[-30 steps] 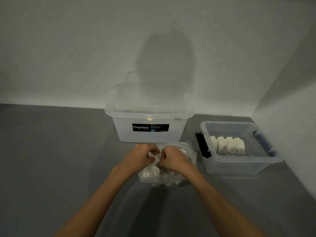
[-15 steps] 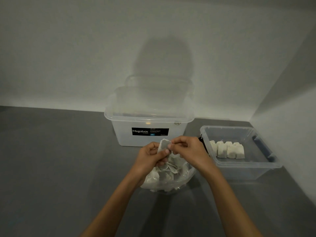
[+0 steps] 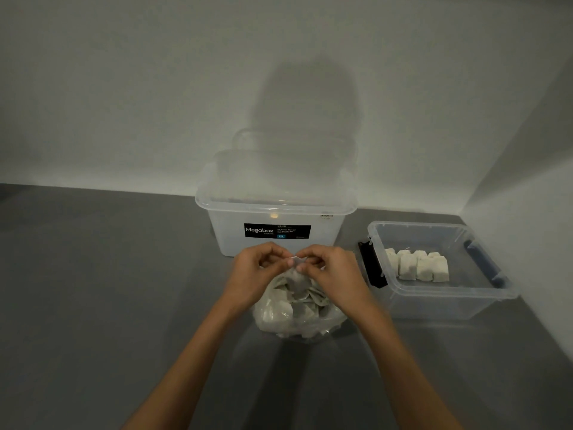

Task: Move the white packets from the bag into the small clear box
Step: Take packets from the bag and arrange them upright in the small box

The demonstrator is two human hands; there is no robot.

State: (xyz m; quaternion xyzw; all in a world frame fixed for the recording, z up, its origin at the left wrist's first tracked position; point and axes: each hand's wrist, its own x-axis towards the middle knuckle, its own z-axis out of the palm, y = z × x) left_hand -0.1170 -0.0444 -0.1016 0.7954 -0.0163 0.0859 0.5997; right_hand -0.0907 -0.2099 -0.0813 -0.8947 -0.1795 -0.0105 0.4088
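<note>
**One packet lifted clear, pinched in both hands**

A second ago both hands were sunk in the crumpled clear plastic bag (image 3: 297,315) at centre frame. Now the left hand (image 3: 257,271) and right hand (image 3: 331,271) have risen above its mouth, the curled fingertips of each pinching one small white paper packet (image 3: 296,261) between them. The packet is out of the bag but not yet over the small clear plastic box (image 3: 449,302) at right, where a row of white packets (image 3: 417,266) already stands. More packets remain in the bag, so the task looks far from finished.
</note>
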